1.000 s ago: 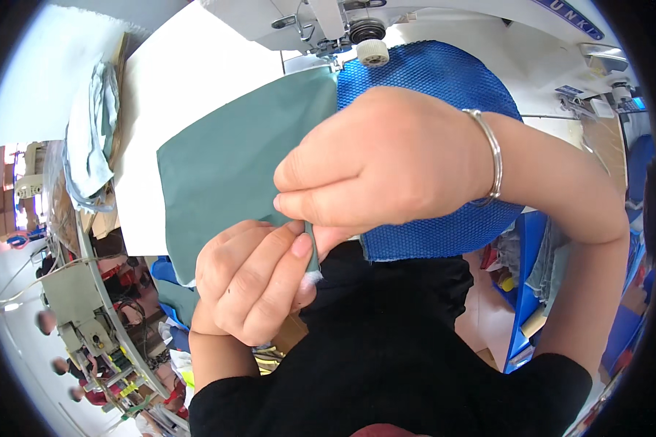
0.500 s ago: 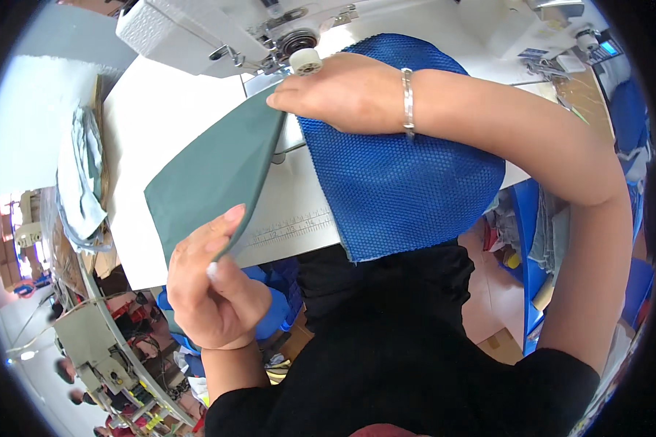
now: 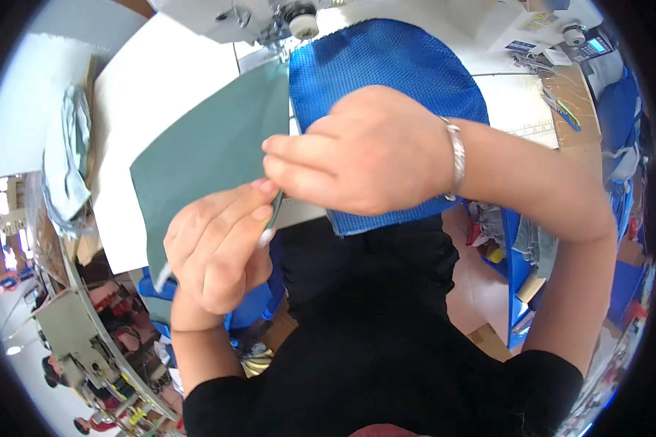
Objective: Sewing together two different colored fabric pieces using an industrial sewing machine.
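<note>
A green fabric panel (image 3: pixel 204 146) lies on the white sewing table, its upper corner at the needle area of the sewing machine (image 3: pixel 222 16). To its right is a blue textured mesh fabric piece (image 3: pixel 393 62) with a rounded outer edge. My left hand (image 3: pixel 222 247) pinches the green panel's near right edge between thumb and fingers. Right beside those fingertips, my right hand (image 3: pixel 368 153) is closed on the same edge, its thumb hidden. The right hand and wrist lie over part of the blue mesh.
Folded pale cloths (image 3: pixel 69 160) hang at the table's left. Thread snips (image 3: pixel 561 109) lie on the right side, near a small control panel (image 3: pixel 594 47). A blue rack (image 3: pixel 516 255) with fabric stands below right. People (image 3: pixel 55 371) are far off at lower left.
My right hand has come down from the machine toward me and met my left hand at the green edge. My left hand has shifted slightly right and closed on it.
</note>
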Motion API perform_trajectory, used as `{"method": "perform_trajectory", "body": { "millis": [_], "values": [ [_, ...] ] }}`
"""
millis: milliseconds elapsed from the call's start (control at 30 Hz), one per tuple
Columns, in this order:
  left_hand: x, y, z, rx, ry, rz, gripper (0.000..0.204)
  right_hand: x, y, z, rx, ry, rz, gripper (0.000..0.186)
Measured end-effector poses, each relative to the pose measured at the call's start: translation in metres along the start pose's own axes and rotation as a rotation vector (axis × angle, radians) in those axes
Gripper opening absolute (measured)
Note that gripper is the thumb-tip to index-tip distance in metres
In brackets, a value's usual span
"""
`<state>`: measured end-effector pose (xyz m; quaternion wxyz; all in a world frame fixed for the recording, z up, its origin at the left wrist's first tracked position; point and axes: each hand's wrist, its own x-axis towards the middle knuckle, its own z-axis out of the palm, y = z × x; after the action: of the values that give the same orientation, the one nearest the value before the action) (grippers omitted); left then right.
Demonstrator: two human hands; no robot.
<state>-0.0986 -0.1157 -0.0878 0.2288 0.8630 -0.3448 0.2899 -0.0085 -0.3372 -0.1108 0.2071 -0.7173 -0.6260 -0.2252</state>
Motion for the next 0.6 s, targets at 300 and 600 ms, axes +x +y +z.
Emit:
{"method": "perform_trajectory", "body": {
  "millis": [300, 600],
  "values": [
    [-0.005, -0.007, 0.007, -0.031, -0.026, 0.237, 0.022, -0.061, -0.105, 0.02, -0.382, 0.082, 0.298, 0.021],
    [-0.01, -0.007, 0.011, 0.0, 0.039, 0.292, 0.019, -0.077, -0.118, 0.064, -0.49, 0.249, 0.399, 0.022]
  ]
}}
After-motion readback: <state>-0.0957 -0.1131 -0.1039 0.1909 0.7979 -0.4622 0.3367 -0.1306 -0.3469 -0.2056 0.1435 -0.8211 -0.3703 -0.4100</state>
